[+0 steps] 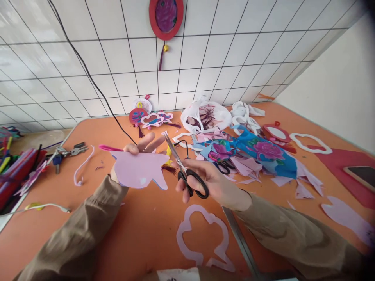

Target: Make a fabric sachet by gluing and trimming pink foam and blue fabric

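My left hand (143, 145) holds a pale pink cut-out shape (138, 168) above the orange table (58, 191), thumb and fingers pinching its upper edge. My right hand (206, 182) grips black-handled scissors (184, 168), fingers through the loops, blades pointing up and to the left, their tips just past the shape's right edge. The blades look nearly closed. A pale pink outline frame (202, 238) lies flat on the table below my hands.
A heap of floral fabric and paper scraps (258, 152) lies to the right, with a white plastic bag (205, 115) behind it. Keys (68, 151) and pipe cleaners sit at left. A metal ruler (238, 238) lies near my right sleeve. A black cable (96, 88) runs down the tiled wall.
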The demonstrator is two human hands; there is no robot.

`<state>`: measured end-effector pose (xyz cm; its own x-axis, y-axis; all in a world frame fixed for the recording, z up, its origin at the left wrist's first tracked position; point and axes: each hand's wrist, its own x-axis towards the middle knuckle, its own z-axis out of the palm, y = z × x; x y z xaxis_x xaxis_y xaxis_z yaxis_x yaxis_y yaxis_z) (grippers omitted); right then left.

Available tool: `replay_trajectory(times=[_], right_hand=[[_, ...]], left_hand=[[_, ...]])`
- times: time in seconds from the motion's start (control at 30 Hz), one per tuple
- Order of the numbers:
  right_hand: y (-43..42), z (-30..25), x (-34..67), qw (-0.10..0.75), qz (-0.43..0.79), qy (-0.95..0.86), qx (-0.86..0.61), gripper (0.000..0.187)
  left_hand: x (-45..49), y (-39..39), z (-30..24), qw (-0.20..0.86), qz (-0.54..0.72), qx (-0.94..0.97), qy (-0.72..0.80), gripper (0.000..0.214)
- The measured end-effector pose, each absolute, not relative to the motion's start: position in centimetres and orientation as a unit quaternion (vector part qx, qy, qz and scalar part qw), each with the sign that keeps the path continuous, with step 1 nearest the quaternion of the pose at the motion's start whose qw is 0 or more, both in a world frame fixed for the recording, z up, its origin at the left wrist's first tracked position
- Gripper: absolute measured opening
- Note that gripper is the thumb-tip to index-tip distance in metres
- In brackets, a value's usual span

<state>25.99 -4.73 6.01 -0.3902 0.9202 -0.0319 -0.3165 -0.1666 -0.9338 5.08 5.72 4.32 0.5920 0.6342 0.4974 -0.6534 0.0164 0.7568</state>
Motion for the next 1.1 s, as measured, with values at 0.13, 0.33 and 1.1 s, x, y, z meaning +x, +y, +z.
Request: replay_trajectory(times=[0.13, 0.33, 1.1], right_hand=[[-5.0, 5.7, 25.9, 0.446, 0.696, -0.466, -0.315, 0.053], [-5.1, 5.3, 25.7, 0.464, 0.642, -0.512, -0.333, 0.044], [-3.6, 6.5, 26.8, 0.534, 0.457, -0.571, -0.425, 0.025]], left_hand=[[5.1, 5.6, 4.3, 0.715, 0.437, 0.546, -0.028, 0.015], [5.0, 5.2, 4.8, 0.716, 0.454, 0.530, -0.005, 0.015], [7.3, 2.5, 7.6, 0.729, 0.372, 0.453, 0.354, 0.015]])
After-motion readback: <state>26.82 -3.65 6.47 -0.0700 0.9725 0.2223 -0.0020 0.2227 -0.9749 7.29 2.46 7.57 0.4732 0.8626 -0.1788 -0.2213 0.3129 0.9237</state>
